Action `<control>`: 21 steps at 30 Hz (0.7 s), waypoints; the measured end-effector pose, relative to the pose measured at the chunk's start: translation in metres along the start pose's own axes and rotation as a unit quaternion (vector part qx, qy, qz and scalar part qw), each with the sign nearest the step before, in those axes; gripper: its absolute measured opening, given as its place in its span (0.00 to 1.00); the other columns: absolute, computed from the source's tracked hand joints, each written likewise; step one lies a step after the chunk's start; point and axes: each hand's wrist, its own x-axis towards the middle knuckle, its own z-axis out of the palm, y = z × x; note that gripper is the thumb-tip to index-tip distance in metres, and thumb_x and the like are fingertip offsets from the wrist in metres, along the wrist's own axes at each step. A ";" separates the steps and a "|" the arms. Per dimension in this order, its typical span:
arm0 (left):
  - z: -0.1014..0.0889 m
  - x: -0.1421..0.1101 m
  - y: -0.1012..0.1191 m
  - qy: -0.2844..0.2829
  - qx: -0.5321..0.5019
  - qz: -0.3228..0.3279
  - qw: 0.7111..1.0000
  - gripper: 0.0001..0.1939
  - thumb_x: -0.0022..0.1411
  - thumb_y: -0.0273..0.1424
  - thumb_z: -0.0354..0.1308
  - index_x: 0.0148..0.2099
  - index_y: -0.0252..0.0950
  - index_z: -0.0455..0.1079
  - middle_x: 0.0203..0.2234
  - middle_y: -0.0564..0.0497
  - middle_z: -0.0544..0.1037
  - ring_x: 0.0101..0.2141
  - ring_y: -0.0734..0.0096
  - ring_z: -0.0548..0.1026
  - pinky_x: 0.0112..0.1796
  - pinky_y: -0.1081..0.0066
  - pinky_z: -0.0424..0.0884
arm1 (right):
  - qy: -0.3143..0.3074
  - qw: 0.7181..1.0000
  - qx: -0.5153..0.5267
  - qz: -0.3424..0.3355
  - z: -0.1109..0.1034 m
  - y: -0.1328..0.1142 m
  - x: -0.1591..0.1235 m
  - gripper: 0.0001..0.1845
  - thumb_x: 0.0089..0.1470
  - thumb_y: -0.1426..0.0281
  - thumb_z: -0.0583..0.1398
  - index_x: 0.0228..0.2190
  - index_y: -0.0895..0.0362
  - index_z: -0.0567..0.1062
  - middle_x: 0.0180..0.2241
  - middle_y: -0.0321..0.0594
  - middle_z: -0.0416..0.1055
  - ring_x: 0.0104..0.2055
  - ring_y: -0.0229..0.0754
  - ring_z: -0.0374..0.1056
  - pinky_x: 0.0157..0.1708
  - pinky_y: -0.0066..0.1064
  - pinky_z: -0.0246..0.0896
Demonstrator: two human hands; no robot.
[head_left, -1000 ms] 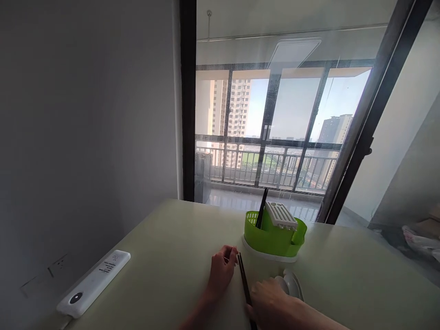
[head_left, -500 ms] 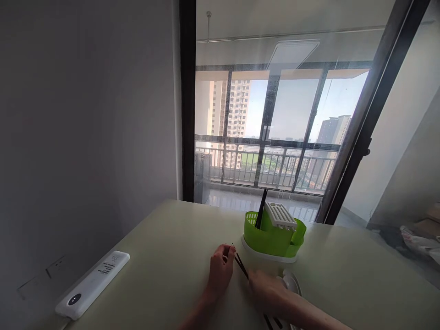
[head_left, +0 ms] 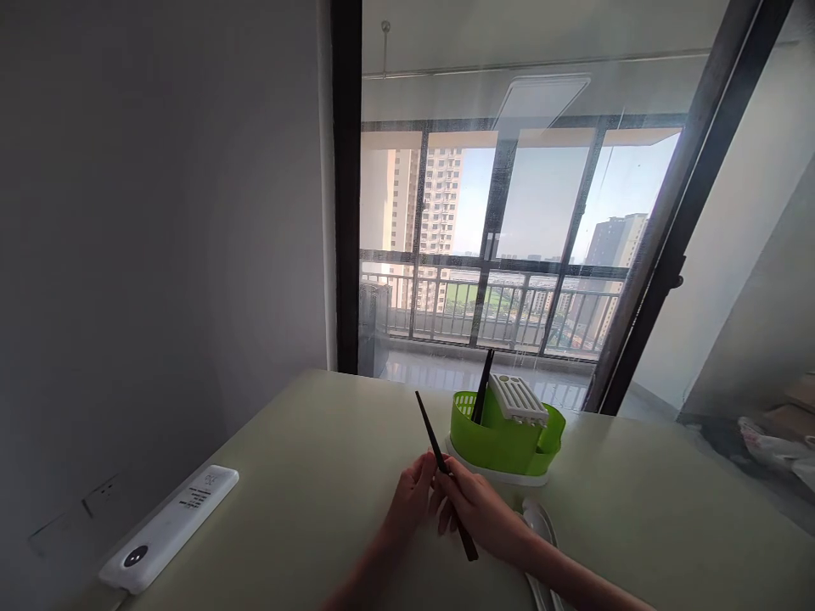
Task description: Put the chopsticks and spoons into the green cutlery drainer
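Note:
A pair of black chopsticks [head_left: 428,427] is lifted off the pale green table [head_left: 318,475], tips pointing up and away. My right hand [head_left: 477,509] is closed round their middle. My left hand [head_left: 411,496] pinches them from the left at the same spot. Just behind stands a green cutlery holder [head_left: 503,437] on a white base. A black chopstick [head_left: 482,386] stands in it, and a white slotted insert [head_left: 519,399] leans on its rim. A white spoon [head_left: 540,526] lies on the table right of my right hand, partly hidden by my wrist.
A white power strip [head_left: 169,526] lies at the table's left edge beside the grey wall. Behind the table a glass door [head_left: 509,255] with a dark frame looks onto a balcony. At far right a floor with white bags [head_left: 773,445] shows.
The chopsticks lay flat on the table one second ago. My right hand slid along them and raised them, and both hands now meet on them in the air.

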 end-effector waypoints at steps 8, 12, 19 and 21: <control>-0.005 0.004 0.001 0.008 0.003 0.017 1.000 0.41 0.64 0.64 0.48 0.47 0.31 0.80 0.31 0.46 0.80 0.36 0.61 0.76 0.41 0.63 0.72 | 0.083 0.991 -0.059 -0.082 -0.004 0.003 -0.002 0.24 0.66 0.50 0.55 0.32 0.54 0.79 0.44 0.47 0.73 0.48 0.50 0.71 0.50 0.40 0.67; 0.000 0.004 -0.001 -0.020 0.069 0.024 0.997 0.44 0.63 0.67 0.42 0.45 0.32 0.80 0.36 0.42 0.83 0.42 0.55 0.77 0.46 0.59 0.71 | 0.137 0.982 -0.115 -0.066 -0.011 -0.001 -0.003 0.25 0.67 0.52 0.53 0.29 0.54 0.77 0.36 0.43 0.69 0.38 0.45 0.69 0.41 0.36 0.65; 0.007 -0.004 0.005 -0.050 0.141 0.045 0.988 0.43 0.71 0.60 0.32 0.39 0.37 0.82 0.33 0.45 0.84 0.39 0.57 0.78 0.45 0.62 0.70 | 0.172 0.970 -0.153 -0.076 -0.023 0.009 -0.003 0.22 0.68 0.53 0.52 0.26 0.52 0.66 0.28 0.36 0.68 0.29 0.42 0.64 0.32 0.32 0.58; 0.008 -0.008 0.007 -0.058 0.156 0.051 0.985 0.41 0.72 0.58 0.34 0.40 0.37 0.82 0.34 0.46 0.84 0.39 0.59 0.78 0.45 0.63 0.70 | 0.177 0.967 -0.174 -0.060 -0.024 0.014 -0.004 0.22 0.68 0.53 0.52 0.26 0.52 0.64 0.27 0.37 0.69 0.28 0.43 0.64 0.31 0.33 0.57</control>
